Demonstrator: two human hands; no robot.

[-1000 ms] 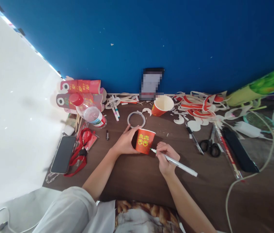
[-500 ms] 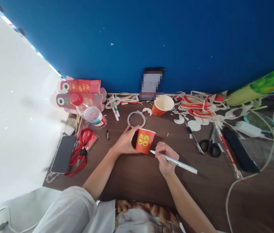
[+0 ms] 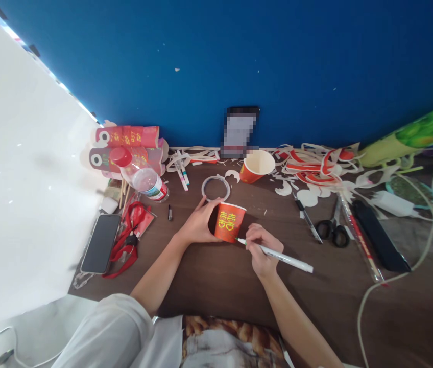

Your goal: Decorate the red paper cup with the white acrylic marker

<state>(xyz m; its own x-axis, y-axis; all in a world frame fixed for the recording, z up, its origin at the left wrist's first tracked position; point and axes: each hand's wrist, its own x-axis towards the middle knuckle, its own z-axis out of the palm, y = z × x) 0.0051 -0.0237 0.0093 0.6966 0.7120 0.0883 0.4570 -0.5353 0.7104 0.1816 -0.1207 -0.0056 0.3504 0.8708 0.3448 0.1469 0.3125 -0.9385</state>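
The red-orange, tapered paper cup with yellow characters and a pale rim (image 3: 229, 225) sits just on the person's side of the silvery-grey roll of tape (image 3: 203, 190), slightly to its right, mouth tipped away; whether its base rests on the dark brown wooden table (image 3: 201, 286) is hard to tell. The left hand (image 3: 199, 224), on the near side of the roll, curves round the cup's left side, fingers parted about as wide as the cup is tall, fingertips by the rim and thumb by the base. The right hand (image 3: 264, 250), further right and nearer the person than the roll, has its fingers closed on a slim white plastic marker with a green tip (image 3: 289, 262); the tip is at the cup's lower right edge, contact too fine to judge.

The cup looks light and thin-walled, likely to skid or roll under a push and to dent if squeezed mid-wall. Its printed surface may be a little slick. The rim and the base are probably stiffest, so a loose hold spanning both suits it best.
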